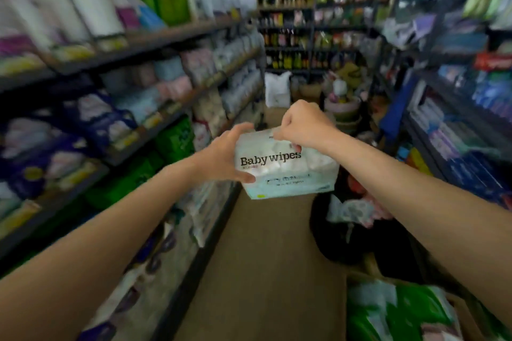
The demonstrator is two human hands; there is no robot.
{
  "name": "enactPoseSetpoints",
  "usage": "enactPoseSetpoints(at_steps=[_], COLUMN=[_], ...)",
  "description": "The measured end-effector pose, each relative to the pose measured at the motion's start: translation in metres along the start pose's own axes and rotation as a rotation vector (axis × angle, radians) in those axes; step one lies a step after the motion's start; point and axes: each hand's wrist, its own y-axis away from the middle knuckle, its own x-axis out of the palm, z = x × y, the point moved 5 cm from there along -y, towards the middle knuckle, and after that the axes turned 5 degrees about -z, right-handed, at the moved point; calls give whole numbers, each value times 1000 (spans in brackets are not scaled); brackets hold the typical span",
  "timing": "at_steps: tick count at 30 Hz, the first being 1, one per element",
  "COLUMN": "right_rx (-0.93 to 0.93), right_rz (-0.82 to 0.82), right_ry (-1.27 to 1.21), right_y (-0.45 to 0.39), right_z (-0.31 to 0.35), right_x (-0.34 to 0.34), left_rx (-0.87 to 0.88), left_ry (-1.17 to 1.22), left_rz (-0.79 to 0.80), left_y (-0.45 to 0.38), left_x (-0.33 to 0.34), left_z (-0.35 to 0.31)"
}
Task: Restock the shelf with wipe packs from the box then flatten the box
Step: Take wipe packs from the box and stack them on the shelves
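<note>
1 wipe pack [286, 167], "Baby wipes" label up, held mid-aisle over floor [266, 257], apart from shelves [155, 130] at left w/ blurred stacked packs. Aisle strip narrow, black bag [357, 238] crowding right edge. Both arms out front. Left hand [225, 153] grips pack's left end, thumb underneath; right hand [300, 126] pinches its top edge, fingers curled.

One wipe pack [286, 166]; two hands [225, 156]

blurred toilet-roll packs [83, 5] top left, bottle racks [285, 22] at aisle end, white sack [278, 88] on brown floor [263, 271], black bag [360, 238] right of aisle
</note>
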Motion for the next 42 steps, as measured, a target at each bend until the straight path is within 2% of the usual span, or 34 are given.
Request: enactPoseSetpoints(at_steps=[8,15,19,23,25,31,36,42], right_rx=[-252,-514,-648,-730,-748,-814,-929,-1004], right_rz=[-215,-230,-289,-312,-308,-307,-186,-74], right_ry=[-231,-256,-273,-384,-440,-451,-412,-391], right_y=[-42,-47,-53,-72,-86,-130,-167,-215], right_z=[225,389,473,540,566,630,672,708], right_x=[-28,-9,-4,-4,2,36,81,134], left_rx=[7,-149,-196,-234,-260,-413,-578,-801], left_ry=[123,263,165,-36,-151,-395,-699,-652], left_rz=[-381,-607,-766,-962,-1010,-1003,-844,-660], left_y=[89,188,237,272,277,272,251,220], left_x=[-219,-326,-372,-417,-435,-469,-480,-496], left_z=[67,148,179,200,209,240,267,324])
